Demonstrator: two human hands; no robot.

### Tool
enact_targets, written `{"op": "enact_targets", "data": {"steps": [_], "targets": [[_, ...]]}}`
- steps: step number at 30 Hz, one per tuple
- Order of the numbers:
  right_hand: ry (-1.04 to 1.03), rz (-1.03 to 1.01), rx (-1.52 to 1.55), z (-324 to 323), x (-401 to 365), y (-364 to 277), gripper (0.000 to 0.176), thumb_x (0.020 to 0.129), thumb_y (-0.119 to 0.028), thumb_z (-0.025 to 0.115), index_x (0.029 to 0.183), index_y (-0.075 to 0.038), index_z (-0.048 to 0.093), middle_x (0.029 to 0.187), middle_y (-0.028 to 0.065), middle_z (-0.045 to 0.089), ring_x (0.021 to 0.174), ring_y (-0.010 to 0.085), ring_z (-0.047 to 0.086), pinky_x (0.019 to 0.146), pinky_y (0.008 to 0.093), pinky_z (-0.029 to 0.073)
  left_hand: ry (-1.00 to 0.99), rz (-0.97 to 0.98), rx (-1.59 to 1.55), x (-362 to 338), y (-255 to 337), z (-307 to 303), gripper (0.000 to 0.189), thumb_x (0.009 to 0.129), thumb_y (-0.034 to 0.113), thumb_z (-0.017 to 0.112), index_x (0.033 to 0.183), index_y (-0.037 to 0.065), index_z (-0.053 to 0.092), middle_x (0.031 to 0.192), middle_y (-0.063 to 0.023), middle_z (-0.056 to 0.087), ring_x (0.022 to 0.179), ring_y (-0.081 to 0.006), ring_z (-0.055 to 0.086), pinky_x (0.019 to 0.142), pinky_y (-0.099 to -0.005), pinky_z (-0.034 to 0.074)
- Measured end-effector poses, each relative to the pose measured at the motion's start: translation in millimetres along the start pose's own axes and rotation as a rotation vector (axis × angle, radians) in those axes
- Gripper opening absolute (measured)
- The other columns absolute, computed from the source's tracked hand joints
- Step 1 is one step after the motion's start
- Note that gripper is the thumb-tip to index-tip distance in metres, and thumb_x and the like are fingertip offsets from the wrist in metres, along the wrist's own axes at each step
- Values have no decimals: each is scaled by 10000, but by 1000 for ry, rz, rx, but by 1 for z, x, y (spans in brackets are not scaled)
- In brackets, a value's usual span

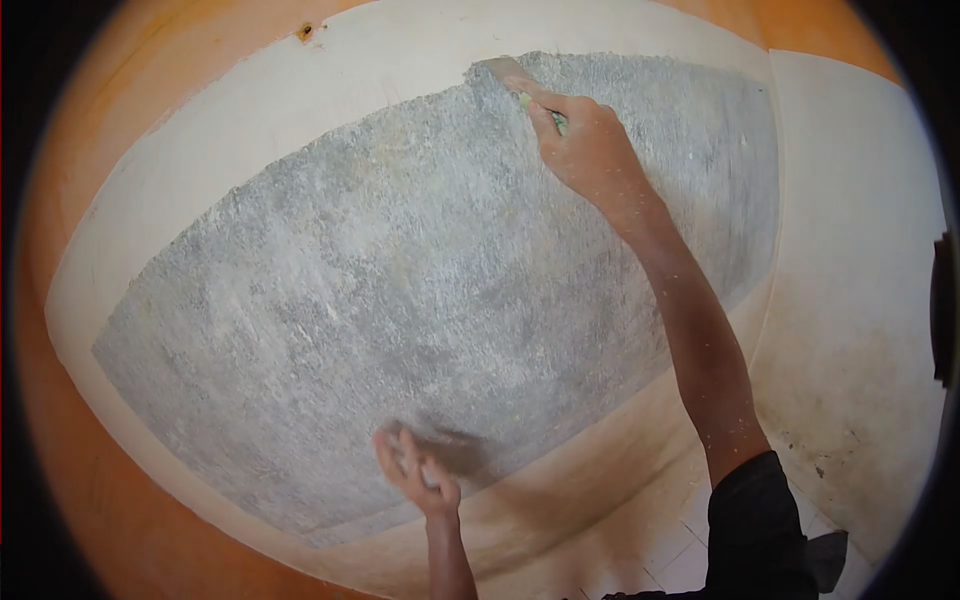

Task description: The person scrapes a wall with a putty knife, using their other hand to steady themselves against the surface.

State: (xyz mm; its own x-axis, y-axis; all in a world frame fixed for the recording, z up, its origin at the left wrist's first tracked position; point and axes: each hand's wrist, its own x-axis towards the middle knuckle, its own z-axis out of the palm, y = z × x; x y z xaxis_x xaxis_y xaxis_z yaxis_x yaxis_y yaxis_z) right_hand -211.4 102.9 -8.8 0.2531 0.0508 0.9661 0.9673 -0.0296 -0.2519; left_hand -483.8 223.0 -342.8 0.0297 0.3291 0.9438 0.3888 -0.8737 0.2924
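Observation:
My right hand is closed around the green handle of a putty knife, and its broad blade rests at the top edge of the rough grey patch on the wall. White specks dot that hand and forearm. Low on the same patch, my left hand holds nothing; its fingers are apart and slightly blurred, with the fingertips close to the grey surface and a shadow beside them.
A smooth white band of wall borders the grey patch, with orange paint beyond it. To the right, past a corner, stands a stained pale wall. Floor tiles show at the bottom, and a dark object sits at the right edge.

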Motion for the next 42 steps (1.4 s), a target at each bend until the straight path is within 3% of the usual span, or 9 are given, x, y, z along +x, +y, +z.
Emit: {"op": "enact_targets", "data": {"steps": [9, 18, 20, 23, 24, 27, 34, 36, 42], "targets": [[-152, 42, 97, -3, -72, 22, 316, 962, -215, 568, 1240, -102, 666, 709, 224, 656, 549, 251, 617, 576, 365, 477, 36, -547, 104, -119, -68, -37, 745, 1007, 397, 493, 1554, 11, 166, 1610, -276, 37, 1497, -417, 68, 1192, -518, 123], [-138, 22, -2, 8, -40, -17, 348, 963, -278, 626, 1277, -132, 659, 825, 143, 732, 621, 194, 609, 647, 313, 515, -62, -561, 182, -96, -101, -44, 786, 1032, 507, 339, 1548, -26, 79, 1560, -381, -23, 1470, -503, 18, 1174, -562, 113], [-78, -127, -50, 15, -59, -6, 298, 968, -244, 598, 1229, -134, 691, 552, 114, 597, 398, 137, 413, 412, 297, 375, -64, -645, 31, -91, -93, -47, 697, 1052, 389, 364, 1558, 4, 78, 1567, -365, -53, 1486, -455, -29, 1189, -526, 83], [3, -222, -76, 17, -24, -17, 278, 979, -232, 580, 1209, -134, 703, 544, 106, 590, 394, 131, 397, 377, 277, 353, -143, -619, 71, -93, -96, -55, 685, 1058, 380, 350, 1558, 4, 71, 1566, -363, -61, 1484, -454, -47, 1189, -514, 95], [-133, 5, -87, 2, -16, -42, 274, 981, -185, 561, 1209, -127, 702, 573, 118, 611, 404, 150, 444, 413, 296, 417, -149, -608, 77, -93, -102, -55, 685, 1058, 380, 350, 1558, 4, 71, 1566, -363, -61, 1484, -454, -47, 1189, -514, 95], [-19, -321, -109, 12, -31, -3, 291, 985, -207, 543, 1221, -126, 694, 646, 134, 662, 487, 207, 554, 539, 347, 502, -136, -584, 15, -101, -110, -60, 673, 1063, 365, 346, 1558, 5, 67, 1567, -362, -69, 1484, -449, -59, 1187, -503, 105], [-112, -81, -167, 9, -13, -24, 382, 982, -364, 513, 1241, -140, 684, 844, 195, 719, 703, 298, 664, 754, 407, 533, -127, -629, -44, -92, -98, -50, 674, 1060, 332, 381, 1557, 1, 68, 1564, -361, -91, 1480, -452, -81, 1189, -503, 91], [-147, -54, -76, 11, -33, -18, 402, 979, -396, 547, 1267, -142, 668, 1117, 182, 712, 972, 302, 695, 888, 376, 520, -135, -626, -52, -91, -98, -59, 675, 1058, 324, 390, 1556, 0, 70, 1564, -361, -93, 1480, -452, -86, 1189, -506, 86], [-195, -14, -108, 7, -27, -36, 364, 992, -327, 528, 1256, -123, 673, 948, 174, 737, 797, 270, 700, 832, 386, 545, -152, -602, 9, -88, -97, -58, 681, 1051, 329, 349, 1539, -54, 68, 1554, -386, -64, 1471, -482, -74, 1181, -531, 97]]}}
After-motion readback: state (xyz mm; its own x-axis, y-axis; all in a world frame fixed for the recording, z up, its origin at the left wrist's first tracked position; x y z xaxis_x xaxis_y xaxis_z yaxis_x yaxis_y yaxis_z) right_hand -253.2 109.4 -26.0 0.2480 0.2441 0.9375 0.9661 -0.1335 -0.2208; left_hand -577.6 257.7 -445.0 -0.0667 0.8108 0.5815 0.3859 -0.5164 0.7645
